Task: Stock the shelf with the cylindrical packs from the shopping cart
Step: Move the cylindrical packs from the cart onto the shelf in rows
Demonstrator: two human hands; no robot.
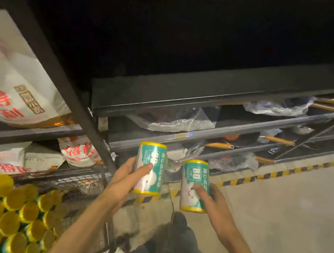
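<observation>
2 packs are held up in front of the dark shelf. The left pack, teal with yellow ends, stands upright in the left hand, fingers curled round its lower half. The right pack leans slightly, gripped low by the right hand. The 2 packs sit near each other, not touching. More packs lie yellow ends up in the wire cart at lower left. White sacks fill the left shelves. Pans with wooden handles lie on the lower right shelves above the striped floor.

Two hands, two held cylindrical packs; many more packs in cart.
</observation>
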